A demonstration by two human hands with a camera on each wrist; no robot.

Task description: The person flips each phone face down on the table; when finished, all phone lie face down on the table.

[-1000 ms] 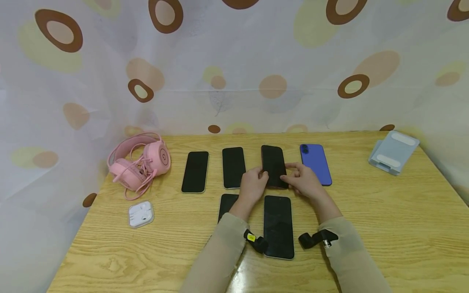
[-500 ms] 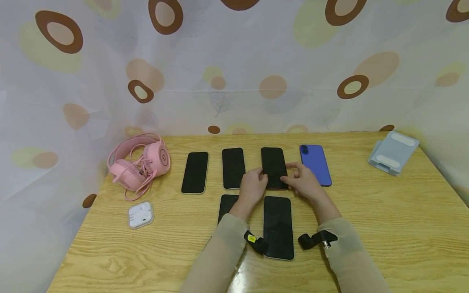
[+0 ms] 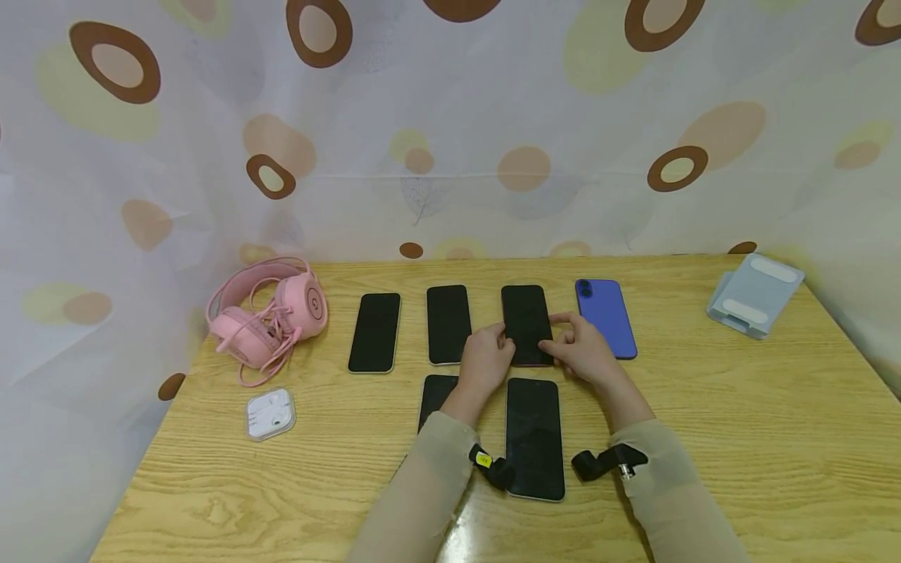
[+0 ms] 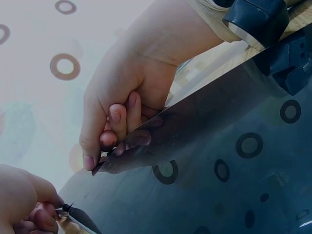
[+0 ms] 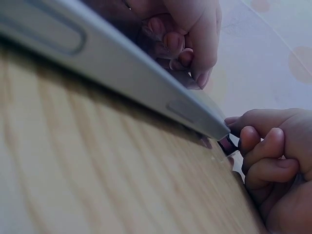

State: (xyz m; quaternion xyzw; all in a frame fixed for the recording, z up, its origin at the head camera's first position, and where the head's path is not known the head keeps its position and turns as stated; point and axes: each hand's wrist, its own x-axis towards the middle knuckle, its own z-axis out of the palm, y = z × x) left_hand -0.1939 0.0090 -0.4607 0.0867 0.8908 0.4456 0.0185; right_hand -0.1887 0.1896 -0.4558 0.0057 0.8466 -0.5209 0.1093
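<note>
In the head view, a black-screened smartphone (image 3: 526,324) lies face up in the back row, between both hands. My left hand (image 3: 487,356) pinches its left edge near the lower corner. At its right edge, my right hand (image 3: 580,344) grips with the thumb on the screen border and the index finger along the side. The left wrist view shows the right hand (image 4: 131,78) past a nearer phone's glossy screen (image 4: 234,161), with the left hand (image 4: 19,200) at the lower left. In the right wrist view, curled right fingers (image 5: 265,151) meet a dark phone edge.
Two black phones (image 3: 375,332) (image 3: 449,324) lie left of the held one, and a blue phone (image 3: 607,318) to its right. Nearer are another phone (image 3: 535,438) and one partly under the left forearm (image 3: 438,395). Pink headphones (image 3: 271,313), boxed earphones (image 3: 271,414) and a light-blue stand (image 3: 756,293) sit outward.
The held phone's far end has come slightly down and nearer to the person. Both hands keep their hold in almost the same place.
</note>
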